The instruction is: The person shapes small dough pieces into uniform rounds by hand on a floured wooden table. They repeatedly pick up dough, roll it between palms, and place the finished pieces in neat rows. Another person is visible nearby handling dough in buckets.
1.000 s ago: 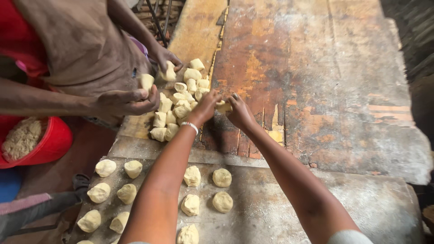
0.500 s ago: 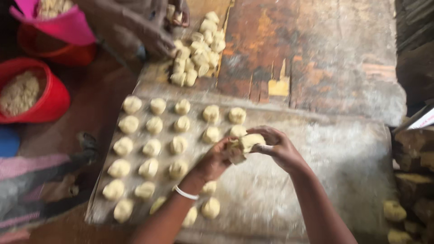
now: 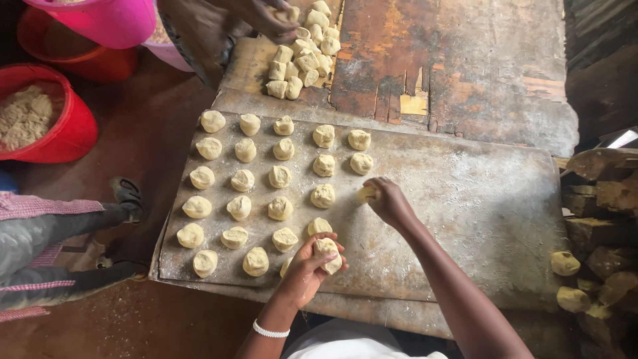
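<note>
Our hands have split, each now over the floured tray point(image 3: 478, 199).
Right hand point(image 3: 389, 201) presses one dough piece point(image 3: 365, 193) down; left hand point(image 3: 309, 266) has its fingers point(image 3: 332, 247) clenched round another dough lump point(image 3: 327, 254).

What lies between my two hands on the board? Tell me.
In the head view, only bare floured board lies between the left hand, holding a dough piece, and the right hand, pressing another dough ball.

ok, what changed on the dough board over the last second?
Both hands came back from the cut dough pile to the floured board. Half a second ago they shared one piece; now left hand and right hand each hold one. The rows of dough balls stayed put.
</note>
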